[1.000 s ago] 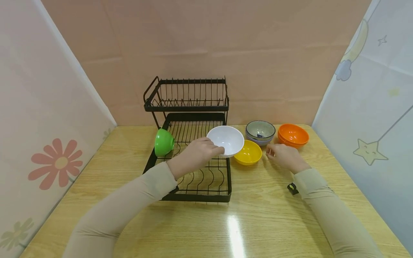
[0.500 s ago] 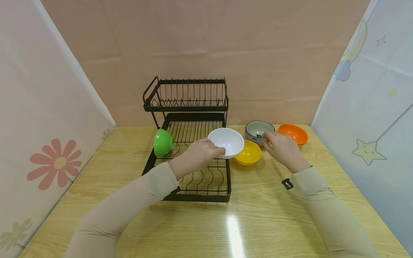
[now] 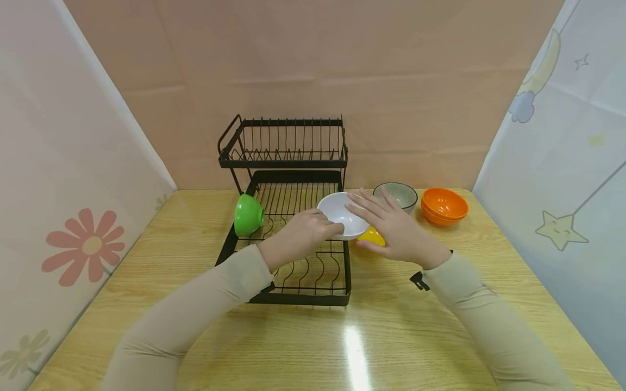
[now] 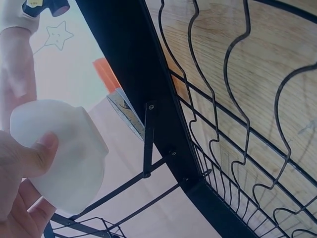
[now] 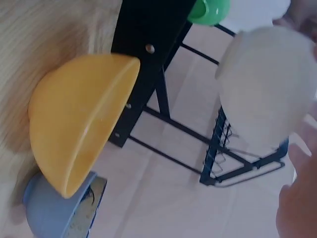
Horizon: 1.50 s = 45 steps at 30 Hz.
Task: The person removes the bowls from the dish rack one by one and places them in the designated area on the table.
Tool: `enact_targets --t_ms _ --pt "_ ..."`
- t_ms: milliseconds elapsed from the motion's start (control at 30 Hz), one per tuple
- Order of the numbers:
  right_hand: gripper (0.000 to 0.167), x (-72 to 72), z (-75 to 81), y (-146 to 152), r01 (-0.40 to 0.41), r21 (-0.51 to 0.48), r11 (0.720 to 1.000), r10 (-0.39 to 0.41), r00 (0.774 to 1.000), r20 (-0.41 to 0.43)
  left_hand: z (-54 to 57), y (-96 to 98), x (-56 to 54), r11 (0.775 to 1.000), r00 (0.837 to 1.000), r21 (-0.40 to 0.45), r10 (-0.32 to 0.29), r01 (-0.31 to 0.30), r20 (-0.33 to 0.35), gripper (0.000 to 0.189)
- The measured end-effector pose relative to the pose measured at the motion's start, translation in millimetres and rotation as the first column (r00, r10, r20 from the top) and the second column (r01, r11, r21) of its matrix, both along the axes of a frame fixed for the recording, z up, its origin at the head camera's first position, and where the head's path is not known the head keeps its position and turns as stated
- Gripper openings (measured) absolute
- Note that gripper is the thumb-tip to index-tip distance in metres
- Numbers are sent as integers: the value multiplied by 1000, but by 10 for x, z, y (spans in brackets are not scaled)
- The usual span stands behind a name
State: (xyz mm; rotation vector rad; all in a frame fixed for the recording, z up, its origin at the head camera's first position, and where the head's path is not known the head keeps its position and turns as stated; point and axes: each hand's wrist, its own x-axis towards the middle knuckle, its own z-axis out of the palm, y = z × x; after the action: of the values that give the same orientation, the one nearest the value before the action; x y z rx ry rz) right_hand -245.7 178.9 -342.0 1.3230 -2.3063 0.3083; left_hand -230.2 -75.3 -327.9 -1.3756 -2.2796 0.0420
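Observation:
My left hand (image 3: 307, 233) holds a white bowl (image 3: 336, 210) above the right side of the black dish rack (image 3: 313, 300), thumb and fingers pinching its near-left rim. In the left wrist view the thumb presses against the white bowl (image 4: 64, 144). At the bowl's other side, my right hand (image 3: 398, 233) has straight, spread fingers that overlap its right rim in the head view; whether they touch it I cannot tell. Beneath the right hand a yellow bowl (image 3: 371, 236) sits on the table, mostly covered. The right wrist view shows that yellow bowl (image 5: 79, 114) whole.
A green bowl (image 3: 248, 216) stands on its side at the rack's left. Behind the right hand is a grey bowl (image 3: 402, 194) stacked on a bluish bowl (image 5: 47, 208). Stacked orange bowls (image 3: 444, 204) stand at the back right. The rack has a raised upper tier (image 3: 283, 164).
My right hand has moved left from near the grey and orange bowls to the white bowl, its fingers spreading from a curled pose. The left hand and white bowl have barely shifted.

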Motion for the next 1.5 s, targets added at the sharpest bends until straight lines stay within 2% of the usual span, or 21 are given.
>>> enact_targets --t_ms 100,200,367,467,633,800,967,1167,1267,1333,1400,1433,1500 --pt "65 -10 -53 -41 -55 59 997 54 998 14 -4 4 -1 1000 1000 -10 5 -6 -11 18" --pt "61 -27 -109 -55 -85 71 994 84 996 19 -15 6 -1 1000 1000 -13 4 -4 -19 20" --pt "52 -61 -143 -72 -142 33 989 142 990 -13 -30 5 -7 1000 999 0 -7 7 -32 30" --pt "45 -75 -142 -91 -181 8 984 181 983 -32 -33 11 -12 1000 1000 3 -14 14 -27 28" --pt "19 -98 -134 -108 -203 5 979 203 976 -84 -28 27 -11 1000 1000 12 -23 24 -19 21" --pt "27 -101 -128 -113 -211 11 977 210 966 -149 -24 30 -3 999 999 27 -30 30 -19 19" --pt "24 -88 -126 -94 -197 27 980 199 969 -148 -25 38 -3 998 999 56 -38 37 27 17" --pt "24 -74 -137 -73 -194 33 980 197 969 -150 31 26 -14 992 987 111 -77 62 139 17" --pt "24 -66 -142 -58 -181 40 983 185 970 -160 98 -6 -27 989 980 147 -44 15 193 22" --pt "24 -61 -143 -44 -167 44 985 172 972 -160 144 -36 -44 982 969 183 9 -56 245 25" --pt "24 -57 -143 -29 -154 47 987 160 974 -158 177 -70 -74 962 941 222 77 -157 331 27" --pt "24 -55 -143 -23 -149 49 988 155 975 -158 189 -86 -91 947 915 241 109 -215 388 27" --pt "24 -53 -143 -13 -148 49 988 154 976 -154 192 -121 -138 906 841 265 154 -329 518 29"
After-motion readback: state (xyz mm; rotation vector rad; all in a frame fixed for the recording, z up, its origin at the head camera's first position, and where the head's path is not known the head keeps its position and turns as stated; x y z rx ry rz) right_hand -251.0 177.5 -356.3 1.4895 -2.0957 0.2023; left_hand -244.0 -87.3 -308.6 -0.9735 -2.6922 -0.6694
